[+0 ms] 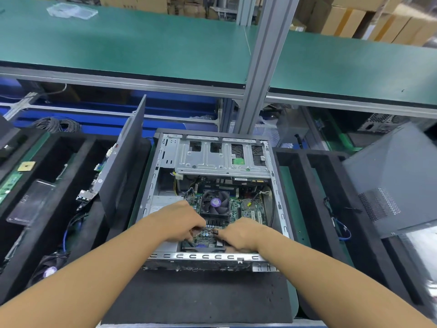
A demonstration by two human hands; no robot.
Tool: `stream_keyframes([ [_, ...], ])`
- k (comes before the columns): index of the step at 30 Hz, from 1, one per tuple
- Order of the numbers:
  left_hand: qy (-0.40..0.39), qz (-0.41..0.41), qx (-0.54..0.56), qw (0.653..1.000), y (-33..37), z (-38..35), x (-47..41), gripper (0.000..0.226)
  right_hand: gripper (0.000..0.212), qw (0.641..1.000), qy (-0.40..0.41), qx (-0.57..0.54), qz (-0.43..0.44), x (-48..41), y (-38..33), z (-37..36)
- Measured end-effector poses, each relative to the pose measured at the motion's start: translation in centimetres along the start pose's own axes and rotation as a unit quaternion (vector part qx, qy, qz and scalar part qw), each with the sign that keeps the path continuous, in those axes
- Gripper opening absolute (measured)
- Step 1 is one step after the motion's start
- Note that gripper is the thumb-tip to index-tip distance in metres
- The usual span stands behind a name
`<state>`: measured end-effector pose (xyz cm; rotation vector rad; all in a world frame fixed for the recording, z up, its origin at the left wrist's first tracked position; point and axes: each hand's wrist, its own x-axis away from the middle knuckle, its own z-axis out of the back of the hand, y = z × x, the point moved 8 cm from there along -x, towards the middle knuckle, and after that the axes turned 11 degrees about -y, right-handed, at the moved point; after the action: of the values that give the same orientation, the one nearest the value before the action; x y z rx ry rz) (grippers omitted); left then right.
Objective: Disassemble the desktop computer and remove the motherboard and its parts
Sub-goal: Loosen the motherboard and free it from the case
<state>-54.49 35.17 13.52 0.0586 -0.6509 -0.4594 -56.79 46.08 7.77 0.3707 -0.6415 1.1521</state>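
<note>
An open desktop case (155, 183) lies flat on a black foam mat (201, 297). Inside it, the green motherboard (250, 207) carries a CPU cooler with a dark fan (215, 201). A silver drive cage (212, 159) spans the far end. My left hand (182, 221) and my right hand (243, 233) reach into the near end, fingers curled down onto the near edge of the board. Each hand's fingertips pinch a small dark part there. A black frame (203, 249) lies just below the hands, partly hidden.
A dark side panel (123, 166) stands upright against the case's left side. Black foam trays on the left hold a circuit board (94, 185) and cables. A grey case cover (397, 176) leans on the right. An aluminium post (260, 67) and a green shelf (142, 43) rise behind.
</note>
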Motion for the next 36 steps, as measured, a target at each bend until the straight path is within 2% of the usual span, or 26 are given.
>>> stream_keyframes([
  [2,0.046,-0.018,0.011,0.999,-0.2,0.0,0.2,0.027,0.019,1.0,-0.016,-0.007,-0.001,-0.2,0.1,-0.3],
  [6,0.105,-0.024,0.058,0.992,-0.6,-0.5,0.5,0.027,0.036,0.998,-0.047,-0.029,-0.003,-0.6,-0.2,-0.8],
  [14,0.079,0.006,0.099,0.992,-1.2,-1.2,0.2,0.027,0.04,0.993,-0.112,-0.036,-0.009,-0.9,-0.9,-1.3],
  [17,0.08,-0.003,0.101,0.992,-1.0,-1.1,0.4,0.026,0.029,0.994,-0.112,0.015,-0.01,-1.4,-1.3,-1.0],
  [20,0.08,-0.006,0.094,0.992,-1.0,-0.8,0.7,0.028,0.029,0.997,-0.074,0.027,0.008,-1.1,-1.4,-0.5],
  [24,0.09,-0.026,0.043,0.995,-0.5,-0.2,1.5,0.027,0.031,0.999,0.034,0.011,0.017,0.6,-0.2,0.6],
  [26,0.106,-0.045,0.007,0.993,-0.6,0.5,2.2,0.034,0.036,0.997,0.072,0.003,0.003,1.3,0.6,1.1],
  [33,0.134,-0.048,0.003,0.99,-1.5,0.8,3.5,0.039,0.04,0.988,0.141,-0.046,-0.039,3.5,2.2,2.9],
  [36,0.191,-0.038,0.012,0.981,-1.2,1.4,3.9,0.04,0.04,0.989,0.133,-0.058,-0.043,4.3,3.0,4.0],
])
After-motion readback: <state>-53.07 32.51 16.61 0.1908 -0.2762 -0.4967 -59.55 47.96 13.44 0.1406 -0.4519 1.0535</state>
